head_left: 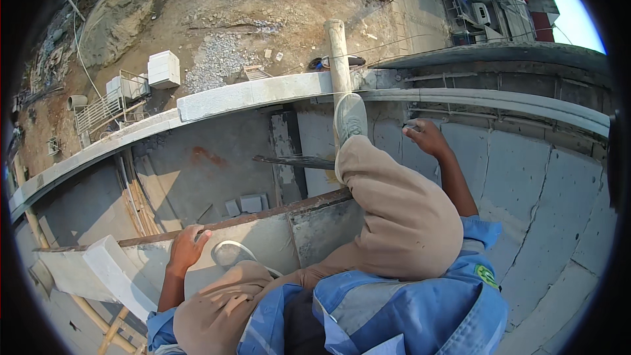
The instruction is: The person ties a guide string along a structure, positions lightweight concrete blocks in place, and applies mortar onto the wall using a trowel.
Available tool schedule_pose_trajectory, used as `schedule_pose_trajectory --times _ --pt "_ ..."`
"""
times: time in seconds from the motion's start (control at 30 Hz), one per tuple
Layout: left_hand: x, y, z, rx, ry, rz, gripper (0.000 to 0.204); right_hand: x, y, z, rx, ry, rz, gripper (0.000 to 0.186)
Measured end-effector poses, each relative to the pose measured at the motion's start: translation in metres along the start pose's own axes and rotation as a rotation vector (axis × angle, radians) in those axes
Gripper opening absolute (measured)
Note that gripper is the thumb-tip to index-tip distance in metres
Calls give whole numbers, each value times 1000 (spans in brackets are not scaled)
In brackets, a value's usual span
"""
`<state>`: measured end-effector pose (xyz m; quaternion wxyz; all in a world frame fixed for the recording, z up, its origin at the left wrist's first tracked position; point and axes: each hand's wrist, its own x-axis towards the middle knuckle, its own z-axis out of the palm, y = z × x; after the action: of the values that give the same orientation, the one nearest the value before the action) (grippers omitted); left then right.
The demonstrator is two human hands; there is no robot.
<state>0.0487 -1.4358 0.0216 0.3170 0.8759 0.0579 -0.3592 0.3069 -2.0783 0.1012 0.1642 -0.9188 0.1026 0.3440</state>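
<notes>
Low wall (pixel 263 233), pale with a dark brown top edge, ran beneath your loosely open left hand (pixel 188 248); your right hand (pixel 427 138) curled near grey panels (pixel 516 177), whether gripping anything I couldn't tell.

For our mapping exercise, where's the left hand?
Lower left in the head view, the left hand is at the wall's brown edge, right of the pale block.
</notes>
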Motion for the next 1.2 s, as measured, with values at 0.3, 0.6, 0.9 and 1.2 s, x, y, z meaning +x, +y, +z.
schedule_pose_trajectory --times 0.3,0.6,0.9,1.2 --pt "16 44 -65 27 -89 -169 38 15 34 34 105 -58 -57 57" --pt "87 78 -23 48 -125 17 48 7 54 0 337 115 87 62" --pt "84 79 -10 60 -186 -174 57 27 32 -14 696 380 33 48" --pt "74 65 7 -68 -199 -210 58 33 11 -14 600 490 15 40"
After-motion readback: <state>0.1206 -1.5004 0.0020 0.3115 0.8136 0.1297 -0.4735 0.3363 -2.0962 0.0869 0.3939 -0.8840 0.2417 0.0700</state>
